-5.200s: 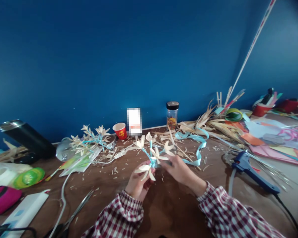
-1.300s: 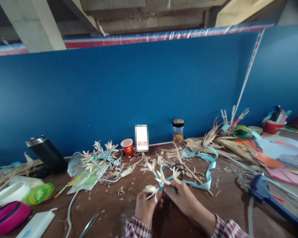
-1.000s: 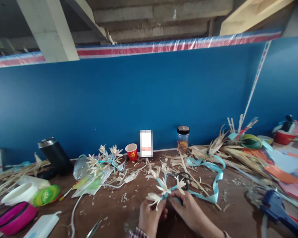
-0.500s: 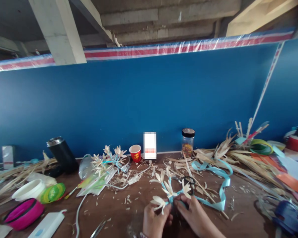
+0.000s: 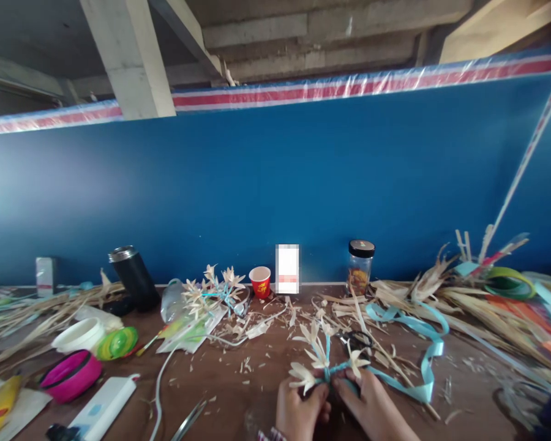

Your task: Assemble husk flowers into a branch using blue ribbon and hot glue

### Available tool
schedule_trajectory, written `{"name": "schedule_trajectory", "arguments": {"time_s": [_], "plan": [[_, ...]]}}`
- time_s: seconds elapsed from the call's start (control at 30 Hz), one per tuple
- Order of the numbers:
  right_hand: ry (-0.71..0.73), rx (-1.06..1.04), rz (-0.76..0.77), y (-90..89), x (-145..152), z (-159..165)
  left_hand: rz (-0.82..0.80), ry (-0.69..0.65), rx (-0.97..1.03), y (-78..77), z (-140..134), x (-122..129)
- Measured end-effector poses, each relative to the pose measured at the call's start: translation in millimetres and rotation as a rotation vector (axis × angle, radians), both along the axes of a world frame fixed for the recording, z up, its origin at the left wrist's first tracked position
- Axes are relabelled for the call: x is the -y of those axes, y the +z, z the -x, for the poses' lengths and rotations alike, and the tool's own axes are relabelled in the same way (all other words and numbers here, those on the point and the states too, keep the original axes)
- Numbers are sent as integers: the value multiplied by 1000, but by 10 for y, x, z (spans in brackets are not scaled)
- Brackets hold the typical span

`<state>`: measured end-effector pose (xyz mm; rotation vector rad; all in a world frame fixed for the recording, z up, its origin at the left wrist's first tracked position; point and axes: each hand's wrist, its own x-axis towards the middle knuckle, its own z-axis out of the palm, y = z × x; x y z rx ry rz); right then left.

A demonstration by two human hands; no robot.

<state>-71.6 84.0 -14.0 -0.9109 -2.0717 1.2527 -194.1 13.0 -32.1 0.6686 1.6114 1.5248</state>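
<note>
Near the front of the table, both hands are closed on a spray of cream husk flowers (image 5: 319, 350) whose stems are wrapped in light blue ribbon. My left hand (image 5: 299, 405) pinches the wrapped joint of the stems from the left, close to the lowest flower. On the other side, my right hand (image 5: 365, 398) grips the same joint, its fingertips at the blue wrapping. A loose light blue ribbon (image 5: 426, 361) trails from beside the right hand across the table. Behind the flowers lie black-handled scissors (image 5: 360, 340), partly covered. The fingertips' undersides are hidden.
Another bunch of husk flowers (image 5: 215, 291) lies back left, near a red paper cup (image 5: 259, 283). A lidded jar (image 5: 360, 268) stands by the blue partition. Dry husks (image 5: 459, 306) pile up at right. Tweezers (image 5: 189, 419), a white power strip (image 5: 103, 407) and a black flask (image 5: 135, 278) are left.
The camera view has turned a little left, so everything sits further right. The right-hand flower stem now leans lower and more sideways. Both hands keep their hold at the joint.
</note>
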Motion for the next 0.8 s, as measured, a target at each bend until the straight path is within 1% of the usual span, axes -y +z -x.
{"name": "schedule_trajectory", "arguments": {"time_s": [0.1,0.3,0.4,0.6,0.7,0.8], "plan": [[30,17,-9,-49,-15,2,3,14,4,-15,-18,-12],[71,-9,-10,-159,-58,-3,23,24,11,-95,-11,-58],[88,-12,9,-164,-68,-3,10,14,27,-116,-10,-63],[64,-13,7,-123,-52,5,21,28,38,-152,-13,-61],[68,0,-12,-115,-53,13,26,30,37,-165,-15,-63],[55,59,-44,-141,-72,19,41,26,43,-162,-18,-65]]}}
